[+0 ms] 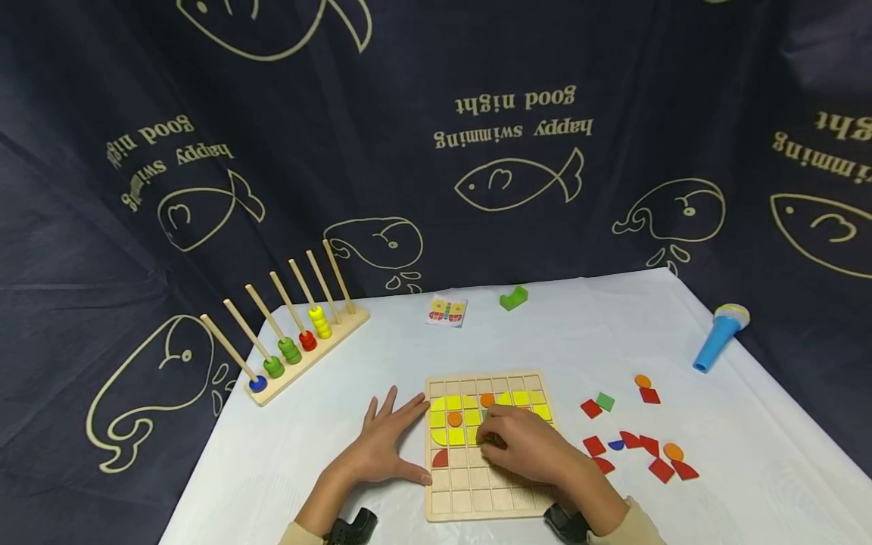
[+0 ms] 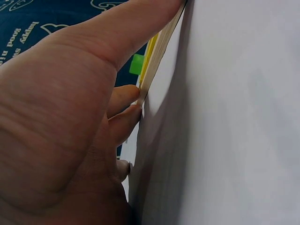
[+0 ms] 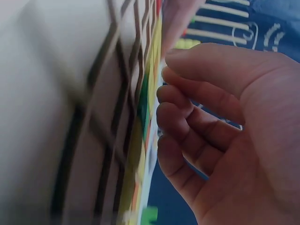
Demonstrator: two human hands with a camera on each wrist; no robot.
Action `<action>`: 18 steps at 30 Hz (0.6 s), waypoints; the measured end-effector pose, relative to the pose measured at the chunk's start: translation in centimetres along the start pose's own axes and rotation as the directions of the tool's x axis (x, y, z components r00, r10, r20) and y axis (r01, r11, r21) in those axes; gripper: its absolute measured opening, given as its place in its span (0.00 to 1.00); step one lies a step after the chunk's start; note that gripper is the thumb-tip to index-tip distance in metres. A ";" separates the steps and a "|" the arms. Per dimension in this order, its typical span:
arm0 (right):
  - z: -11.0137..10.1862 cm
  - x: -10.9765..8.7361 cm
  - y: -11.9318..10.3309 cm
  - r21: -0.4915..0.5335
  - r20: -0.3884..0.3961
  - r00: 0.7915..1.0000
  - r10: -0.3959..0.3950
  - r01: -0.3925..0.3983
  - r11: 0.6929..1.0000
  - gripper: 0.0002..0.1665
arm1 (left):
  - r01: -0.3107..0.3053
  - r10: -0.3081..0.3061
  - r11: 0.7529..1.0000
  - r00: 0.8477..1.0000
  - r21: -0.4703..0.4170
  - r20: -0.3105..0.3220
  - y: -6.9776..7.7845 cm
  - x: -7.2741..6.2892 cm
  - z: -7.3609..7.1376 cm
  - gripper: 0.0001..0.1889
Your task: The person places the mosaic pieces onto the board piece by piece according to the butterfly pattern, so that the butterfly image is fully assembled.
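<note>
A wooden grid board [image 1: 450, 502] lies on the white table, with yellow, orange and green pieces filling cells in its upper rows. A red quarter-round piece [image 1: 440, 458] sits in a left-hand cell. My left hand [image 1: 381, 446] is spread flat beside the board, thumb and fingertips at its left edge; the left wrist view shows the thumb [image 2: 150, 18] along that edge. Over the board's middle is my right hand [image 1: 521, 445], its fingers [image 3: 171, 117] loosely curled close to the yellow pieces. No piece shows between its thumb and fingers in the right wrist view.
Loose red, orange, green and blue pieces [image 1: 661, 470] lie scattered right of the board. A wooden peg rack with coloured rings [image 1: 306, 363] stands at the left. Farther back are a pattern card [image 1: 446, 310] and a green block [image 1: 514, 297]. A blue toy microphone [image 1: 717, 341] lies near the right edge.
</note>
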State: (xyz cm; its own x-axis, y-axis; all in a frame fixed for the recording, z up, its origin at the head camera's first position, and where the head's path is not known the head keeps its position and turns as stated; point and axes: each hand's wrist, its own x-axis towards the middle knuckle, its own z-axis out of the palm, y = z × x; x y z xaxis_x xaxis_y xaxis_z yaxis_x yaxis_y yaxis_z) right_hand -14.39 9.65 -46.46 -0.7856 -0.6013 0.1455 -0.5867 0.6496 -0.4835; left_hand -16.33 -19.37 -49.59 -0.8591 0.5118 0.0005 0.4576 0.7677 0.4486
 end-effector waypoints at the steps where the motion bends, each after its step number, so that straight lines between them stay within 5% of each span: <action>1: -0.3 -0.3 0.4 0.003 -0.011 1.000 0.009 -0.009 1.000 0.03 | 0.003 -0.003 1.000 1.000 0.001 0.001 0.0 0.0 0.0 0.63; 9: -2.7 -3.0 3.4 -0.040 -0.120 0.983 0.137 -0.143 0.989 0.09 | 0.013 -0.013 1.000 1.000 -0.013 -0.004 0.0 0.0 0.2 0.64; 18: -5.2 -5.6 7.3 -0.008 -0.152 0.905 0.398 -0.404 0.915 0.21 | 0.003 -0.003 1.000 1.000 -0.007 -0.006 -0.1 0.0 0.1 0.63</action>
State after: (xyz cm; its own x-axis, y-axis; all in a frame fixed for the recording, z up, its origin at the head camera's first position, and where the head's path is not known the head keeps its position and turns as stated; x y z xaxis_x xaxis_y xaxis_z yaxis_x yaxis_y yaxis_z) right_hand -15.35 20.19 -46.31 -0.9741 -0.2151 0.0701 -0.2212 0.8408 -0.4940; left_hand -16.31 -19.42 -49.71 -0.8620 0.5070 0.0040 0.4530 0.7666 0.4551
